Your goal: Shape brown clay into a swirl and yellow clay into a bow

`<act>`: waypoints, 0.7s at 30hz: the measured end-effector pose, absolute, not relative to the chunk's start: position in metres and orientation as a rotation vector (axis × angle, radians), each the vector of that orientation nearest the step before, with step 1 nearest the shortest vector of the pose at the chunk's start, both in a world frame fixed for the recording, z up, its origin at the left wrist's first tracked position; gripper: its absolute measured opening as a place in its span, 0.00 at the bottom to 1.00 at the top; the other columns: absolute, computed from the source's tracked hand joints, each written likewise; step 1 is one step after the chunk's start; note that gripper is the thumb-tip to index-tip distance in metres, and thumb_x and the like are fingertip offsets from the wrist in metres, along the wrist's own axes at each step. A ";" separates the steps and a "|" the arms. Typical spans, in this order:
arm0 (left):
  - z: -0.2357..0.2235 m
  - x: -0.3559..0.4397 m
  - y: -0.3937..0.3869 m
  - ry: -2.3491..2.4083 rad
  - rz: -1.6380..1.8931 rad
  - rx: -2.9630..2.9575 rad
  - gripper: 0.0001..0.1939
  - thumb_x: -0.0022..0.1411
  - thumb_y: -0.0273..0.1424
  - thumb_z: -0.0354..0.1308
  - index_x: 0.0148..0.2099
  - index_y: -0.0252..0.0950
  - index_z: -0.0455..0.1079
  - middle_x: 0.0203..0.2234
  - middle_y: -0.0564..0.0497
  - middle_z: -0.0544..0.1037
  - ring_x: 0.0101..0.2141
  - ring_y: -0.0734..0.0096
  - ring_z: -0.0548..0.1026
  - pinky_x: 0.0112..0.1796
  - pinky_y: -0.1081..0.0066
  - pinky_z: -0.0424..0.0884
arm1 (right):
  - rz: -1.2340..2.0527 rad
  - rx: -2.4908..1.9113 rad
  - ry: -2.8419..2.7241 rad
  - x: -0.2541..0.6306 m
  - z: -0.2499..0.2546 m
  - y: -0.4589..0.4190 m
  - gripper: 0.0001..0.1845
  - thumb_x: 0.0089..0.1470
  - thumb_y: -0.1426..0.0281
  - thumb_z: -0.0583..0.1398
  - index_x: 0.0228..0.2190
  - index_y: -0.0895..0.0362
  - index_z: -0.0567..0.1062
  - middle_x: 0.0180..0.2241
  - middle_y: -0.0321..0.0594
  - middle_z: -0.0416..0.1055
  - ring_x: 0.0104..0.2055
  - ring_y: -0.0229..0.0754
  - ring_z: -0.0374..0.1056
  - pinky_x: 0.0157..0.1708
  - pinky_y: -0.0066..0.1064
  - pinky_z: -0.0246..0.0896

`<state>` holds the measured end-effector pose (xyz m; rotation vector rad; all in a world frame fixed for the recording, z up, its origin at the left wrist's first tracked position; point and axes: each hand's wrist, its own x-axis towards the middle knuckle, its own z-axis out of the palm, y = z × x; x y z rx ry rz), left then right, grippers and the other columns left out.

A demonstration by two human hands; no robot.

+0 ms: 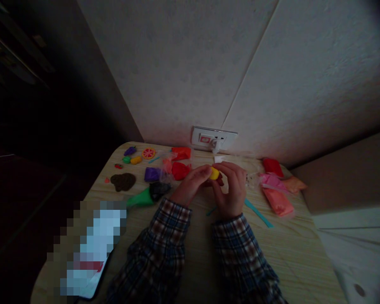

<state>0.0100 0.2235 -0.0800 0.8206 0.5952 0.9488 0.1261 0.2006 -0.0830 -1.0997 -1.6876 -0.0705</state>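
Observation:
A small yellow lump of modelling clay [214, 173] is pinched between my two hands, above the middle of the table. My left hand [191, 184] presses it from the left with its fingers closed. From the right, my right hand [232, 185] curls its fingers and thumb around it. Just below the lump a dark red piece [221, 180] shows in part; whether it is touched, I cannot tell. Soft red clay in clear film [181, 171] lies beyond my left hand, beside a purple packet [152, 174]. A blue-green strip [259, 213] rests right of my right wrist.
Small clay fruit shapes, including an orange slice [148, 153] and purple grapes [130, 150], lie at the back left. Nearer are a brown clay slab [123, 182], a green packet [141, 198] and a blurred phone [98, 249]. Pink packets [277, 200] lie right; a wall socket [213, 138] stands behind.

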 end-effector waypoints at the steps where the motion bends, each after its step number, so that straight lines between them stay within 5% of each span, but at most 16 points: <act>1: -0.080 0.010 0.224 0.612 0.949 0.808 0.24 0.51 0.50 0.61 0.35 0.32 0.72 0.30 0.47 0.77 0.37 0.62 0.75 0.40 0.65 0.70 | -0.071 -1.102 -1.687 0.126 -0.083 0.200 0.12 0.56 0.71 0.58 0.43 0.54 0.69 0.39 0.42 0.70 0.44 0.46 0.65 0.44 0.41 0.60; 21: -0.080 0.010 0.225 0.597 0.979 0.804 0.21 0.55 0.47 0.59 0.36 0.32 0.71 0.30 0.48 0.77 0.36 0.64 0.75 0.38 0.67 0.70 | -0.098 -1.122 -1.676 0.125 -0.081 0.200 0.11 0.56 0.70 0.59 0.43 0.54 0.70 0.39 0.42 0.70 0.44 0.46 0.65 0.43 0.41 0.61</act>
